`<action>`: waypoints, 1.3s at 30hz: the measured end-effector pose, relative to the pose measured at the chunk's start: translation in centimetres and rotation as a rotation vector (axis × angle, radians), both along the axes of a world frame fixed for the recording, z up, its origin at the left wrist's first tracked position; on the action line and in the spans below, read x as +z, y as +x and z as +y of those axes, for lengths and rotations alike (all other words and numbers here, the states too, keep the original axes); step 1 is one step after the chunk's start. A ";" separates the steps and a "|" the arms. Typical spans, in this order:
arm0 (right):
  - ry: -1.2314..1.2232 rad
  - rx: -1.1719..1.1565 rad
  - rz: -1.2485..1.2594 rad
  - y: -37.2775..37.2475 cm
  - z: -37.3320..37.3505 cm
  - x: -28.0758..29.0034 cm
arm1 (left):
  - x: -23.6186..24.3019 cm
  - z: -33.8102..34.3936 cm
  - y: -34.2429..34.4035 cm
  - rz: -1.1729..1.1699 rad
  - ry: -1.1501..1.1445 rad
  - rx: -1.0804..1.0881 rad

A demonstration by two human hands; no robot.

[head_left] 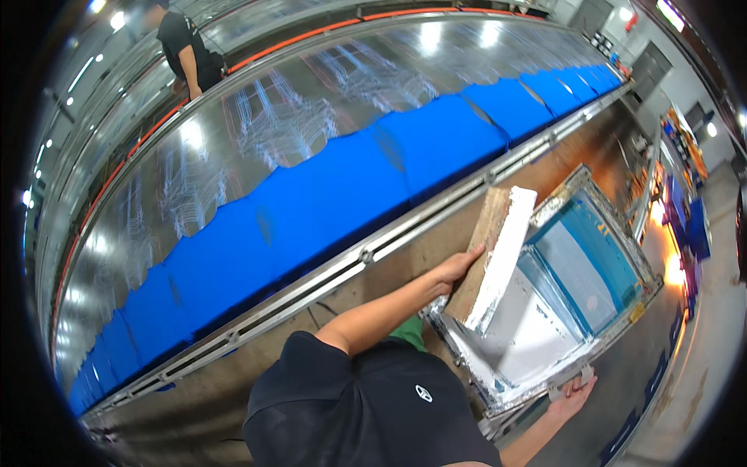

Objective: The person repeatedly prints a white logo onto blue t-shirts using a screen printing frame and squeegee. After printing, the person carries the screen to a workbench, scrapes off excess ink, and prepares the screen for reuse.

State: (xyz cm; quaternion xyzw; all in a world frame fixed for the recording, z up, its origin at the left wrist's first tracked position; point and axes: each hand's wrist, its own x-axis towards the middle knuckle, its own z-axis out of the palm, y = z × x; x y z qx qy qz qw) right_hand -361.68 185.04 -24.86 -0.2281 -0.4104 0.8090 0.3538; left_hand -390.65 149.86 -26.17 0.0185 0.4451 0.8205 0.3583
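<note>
My left hand (459, 268) grips the edge of a long wooden squeegee (492, 257) smeared with white ink. The squeegee stands tilted inside a metal-framed printing screen (647, 274), resting on its white-coated mesh. My right hand (573, 389) holds the near corner of that frame at the lower right. The screen's mesh shows blue at its far half and thick white ink at the near half. A row of blue fabric pieces (436, 144) lies along the long shiny table (233, 148) to the left of the screen.
A metal rail (366, 255) runs along the table's near edge, with a brown strip beside it. Another person in black (187, 47) stands at the table's far side, top left. Coloured racks and goods (685, 202) stand at the right.
</note>
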 end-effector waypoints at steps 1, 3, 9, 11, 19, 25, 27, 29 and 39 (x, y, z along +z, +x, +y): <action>0.020 -0.033 -0.011 0.2 -1.1 0.7 | -0.3 -0.7 0.0 -0.015 0.026 -0.039; 0.060 -0.097 -0.045 0.6 -3.4 1.7 | -0.7 -1.9 -0.8 0.006 0.095 -0.056; 0.066 -0.130 -0.118 2.0 -5.7 2.5 | -3.3 -2.3 -0.9 -0.070 0.201 -0.105; 0.101 -0.171 -0.165 2.5 -7.9 2.6 | -5.4 -2.4 -1.4 -0.101 0.186 -0.139; 0.164 -0.338 -0.131 0.8 -13.0 3.6 | -8.2 -2.2 -5.1 -0.124 0.076 -0.225; 0.099 -0.266 0.072 0.1 -11.5 3.9 | -7.1 -3.1 -2.1 -0.057 0.108 -0.092; 0.122 -0.173 0.131 0.3 -10.2 2.4 | -7.4 -3.9 -1.3 -0.011 0.101 -0.068; 0.157 -0.153 0.138 -0.2 -7.6 1.4 | -9.2 -3.7 -0.3 -0.118 0.078 -0.091; 0.201 -0.232 -0.013 -11.6 -1.1 6.8 | -12.9 3.9 -8.8 0.125 0.403 0.039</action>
